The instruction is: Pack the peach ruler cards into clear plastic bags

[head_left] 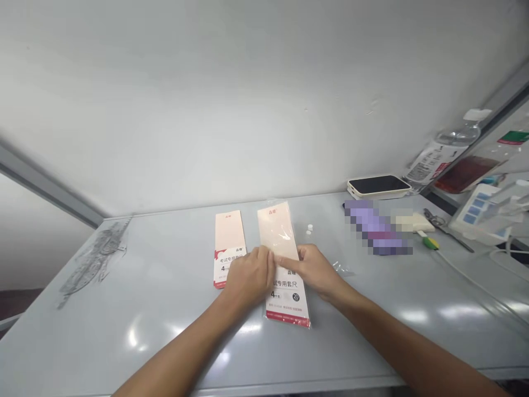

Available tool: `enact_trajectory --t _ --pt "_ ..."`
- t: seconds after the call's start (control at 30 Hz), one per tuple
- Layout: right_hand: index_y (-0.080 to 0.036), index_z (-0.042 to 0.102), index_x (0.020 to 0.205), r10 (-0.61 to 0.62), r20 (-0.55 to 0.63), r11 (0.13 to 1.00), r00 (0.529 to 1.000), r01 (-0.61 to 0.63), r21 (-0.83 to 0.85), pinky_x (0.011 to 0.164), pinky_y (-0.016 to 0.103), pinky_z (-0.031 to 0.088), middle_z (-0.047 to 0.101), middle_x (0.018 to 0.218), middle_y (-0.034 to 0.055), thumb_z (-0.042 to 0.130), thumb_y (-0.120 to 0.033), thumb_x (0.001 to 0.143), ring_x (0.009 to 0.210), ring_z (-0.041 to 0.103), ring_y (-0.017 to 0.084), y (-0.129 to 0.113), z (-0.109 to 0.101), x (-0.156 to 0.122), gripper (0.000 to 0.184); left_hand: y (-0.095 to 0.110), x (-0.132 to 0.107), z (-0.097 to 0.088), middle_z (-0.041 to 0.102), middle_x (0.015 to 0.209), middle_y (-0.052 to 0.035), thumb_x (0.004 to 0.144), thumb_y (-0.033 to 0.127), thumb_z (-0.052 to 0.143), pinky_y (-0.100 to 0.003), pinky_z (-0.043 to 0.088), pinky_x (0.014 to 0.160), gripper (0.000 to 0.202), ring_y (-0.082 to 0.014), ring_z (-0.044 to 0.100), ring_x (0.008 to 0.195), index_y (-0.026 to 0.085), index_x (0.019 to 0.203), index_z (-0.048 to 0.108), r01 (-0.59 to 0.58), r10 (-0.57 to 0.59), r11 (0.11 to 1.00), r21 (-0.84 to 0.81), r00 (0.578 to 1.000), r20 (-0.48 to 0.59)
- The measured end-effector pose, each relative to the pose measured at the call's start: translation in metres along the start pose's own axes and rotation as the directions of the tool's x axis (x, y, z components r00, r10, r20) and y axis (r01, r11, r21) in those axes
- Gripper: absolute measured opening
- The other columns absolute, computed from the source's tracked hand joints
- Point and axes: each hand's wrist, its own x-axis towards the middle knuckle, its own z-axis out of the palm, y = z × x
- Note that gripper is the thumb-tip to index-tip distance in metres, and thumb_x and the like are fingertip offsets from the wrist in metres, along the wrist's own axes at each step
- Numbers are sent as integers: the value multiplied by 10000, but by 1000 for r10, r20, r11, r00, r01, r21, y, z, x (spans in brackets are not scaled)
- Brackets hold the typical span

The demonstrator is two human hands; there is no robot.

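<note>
Two pale pink packets of an exam ruler set lie on the grey table (pixel 165 275). The left packet (pixel 228 242) lies flat, and its lower corner is partly hidden by my left hand (pixel 248 278). My right hand (pixel 314 270) reaches in from the other side. Both hands grip the middle of the right packet (pixel 285 300), which has a clear plastic wrapper and tilts slightly. My right forefinger lies across its face. A small clear bottle-like piece (pixel 309 231) stands just beyond my right hand, and a scrap of clear plastic (pixel 342 269) lies beside it.
At the far right of the table are a phone in a cream case (pixel 378 186), a pixelated purple item (pixel 376 227), scissors (pixel 438 223), and a white cable (pixel 467 273). A plastic water bottle (pixel 442 151) lies behind. A white wall rises beyond the table.
</note>
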Motion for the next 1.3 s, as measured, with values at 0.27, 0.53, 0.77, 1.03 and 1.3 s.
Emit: enact_trajectory --t 0.27,0.53,0.77,1.03,1.3 --pt "-150 638 759 25 60 996 998 -20 -93 607 290 474 679 737 49 586 -339 731 706 636 208 -4 -3 -2 198 -1 -2 3 503 662 -14 887 187 244 -275 216 434 209 -123 429 497 186 764 412 -14 17 996 -86 999 35" --pt "-152 614 695 -11 48 977 999 21 -213 540 263 439 652 672 47 550 -355 743 629 609 188 -6 -4 -5 219 -2 0 -7 512 657 -3 908 202 201 -251 269 459 258 -107 435 494 191 741 397 -16 29 981 -191 997 68" --pt "-171 541 588 -48 -35 940 998 33 -338 464 246 370 579 567 20 531 -358 714 531 532 159 0 -8 0 226 -6 1 -13 558 699 -8 906 250 223 -267 304 489 245 -123 484 516 189 836 450 -52 86 975 -216 985 148" --pt "-175 547 591 -25 9 927 1000 26 -374 450 245 340 564 561 9 509 -362 724 500 500 141 2 -10 -1 233 -9 0 -13 572 650 -7 854 246 300 -253 277 476 206 -122 467 501 183 790 485 -76 112 967 -243 984 137" --pt "-160 564 596 -24 16 924 1000 28 -382 441 233 320 535 537 1 552 -332 691 491 461 123 3 -5 -3 198 -8 1 -15 527 557 1 793 252 372 -238 269 469 176 -104 416 466 178 684 489 -51 96 966 -254 981 167"
